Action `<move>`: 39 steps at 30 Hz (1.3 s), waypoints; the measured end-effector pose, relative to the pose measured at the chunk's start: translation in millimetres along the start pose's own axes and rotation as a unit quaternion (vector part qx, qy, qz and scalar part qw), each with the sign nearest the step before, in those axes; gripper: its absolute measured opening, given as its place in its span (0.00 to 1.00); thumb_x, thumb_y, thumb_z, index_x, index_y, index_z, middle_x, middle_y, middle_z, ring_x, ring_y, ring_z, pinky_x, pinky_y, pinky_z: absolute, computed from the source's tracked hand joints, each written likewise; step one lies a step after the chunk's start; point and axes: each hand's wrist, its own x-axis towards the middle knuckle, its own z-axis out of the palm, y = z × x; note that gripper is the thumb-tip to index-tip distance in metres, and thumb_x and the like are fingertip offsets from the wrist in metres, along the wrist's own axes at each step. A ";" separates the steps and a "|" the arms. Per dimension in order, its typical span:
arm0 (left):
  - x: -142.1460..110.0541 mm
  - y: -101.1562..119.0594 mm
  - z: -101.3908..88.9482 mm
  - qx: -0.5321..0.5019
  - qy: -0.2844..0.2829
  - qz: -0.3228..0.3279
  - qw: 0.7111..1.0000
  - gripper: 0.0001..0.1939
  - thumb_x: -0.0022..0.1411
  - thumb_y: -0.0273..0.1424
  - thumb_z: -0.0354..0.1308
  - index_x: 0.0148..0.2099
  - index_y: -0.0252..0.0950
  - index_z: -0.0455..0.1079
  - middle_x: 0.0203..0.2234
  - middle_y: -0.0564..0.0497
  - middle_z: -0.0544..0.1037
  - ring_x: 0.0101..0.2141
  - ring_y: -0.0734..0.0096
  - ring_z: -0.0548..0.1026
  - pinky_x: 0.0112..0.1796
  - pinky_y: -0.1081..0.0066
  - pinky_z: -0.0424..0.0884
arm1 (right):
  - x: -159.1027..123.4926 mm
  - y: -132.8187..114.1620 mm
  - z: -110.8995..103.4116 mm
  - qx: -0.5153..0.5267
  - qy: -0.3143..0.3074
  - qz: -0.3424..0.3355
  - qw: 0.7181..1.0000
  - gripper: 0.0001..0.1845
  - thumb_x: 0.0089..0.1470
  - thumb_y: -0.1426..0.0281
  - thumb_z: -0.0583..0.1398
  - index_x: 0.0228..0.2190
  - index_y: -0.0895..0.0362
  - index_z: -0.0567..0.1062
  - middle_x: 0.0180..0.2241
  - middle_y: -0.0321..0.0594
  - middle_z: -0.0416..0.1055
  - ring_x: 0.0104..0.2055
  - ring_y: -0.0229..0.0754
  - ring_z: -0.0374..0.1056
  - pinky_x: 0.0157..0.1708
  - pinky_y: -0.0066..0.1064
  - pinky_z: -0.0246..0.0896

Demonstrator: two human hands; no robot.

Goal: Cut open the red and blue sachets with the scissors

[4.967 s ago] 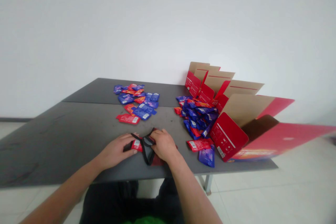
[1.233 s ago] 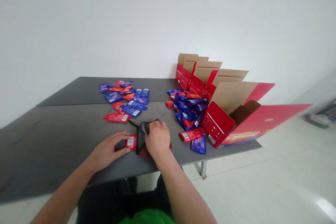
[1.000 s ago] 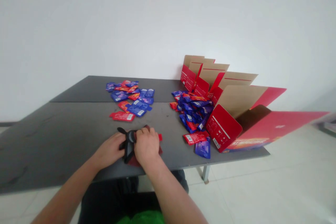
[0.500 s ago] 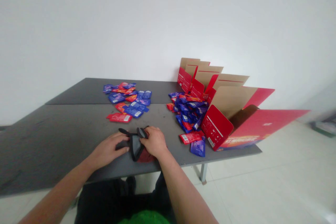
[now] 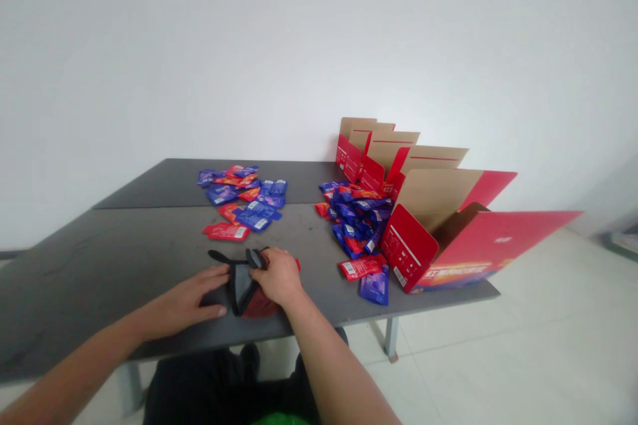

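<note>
A small dark pouch (image 5: 242, 285) with black straps and a dark red underside lies near the front edge of the grey table (image 5: 114, 259). My right hand (image 5: 278, 275) rests on its right side, fingers curled over its top edge. Flat on the table sits my left hand (image 5: 192, 292), fingers stretched out and touching the pouch's left side. A bit of red packet shows at my right hand's far side.
Loose red and blue packets (image 5: 244, 196) lie scattered mid-table. A bigger heap of packets (image 5: 356, 222) sits against a row of open red cardboard boxes (image 5: 438, 232) on the right, the nearest overhanging the table's right end. White wall behind, tiled floor to the right.
The red packet seen under my left fingers earlier is out of sight now. My left hand has flattened and slid left a little. My right hand stays on the pouch.
</note>
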 end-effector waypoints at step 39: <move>37.3 45.0 33.3 -0.029 0.091 0.001 0.995 0.31 0.64 0.46 0.64 0.67 0.45 0.70 0.66 0.45 0.72 0.67 0.52 0.66 0.67 0.50 0.61 | -12.2 27.2 -67.2 -0.265 0.068 0.070 0.959 0.07 0.59 0.73 0.62 0.39 0.57 0.79 0.43 0.47 0.76 0.46 0.51 0.66 0.45 0.38 0.58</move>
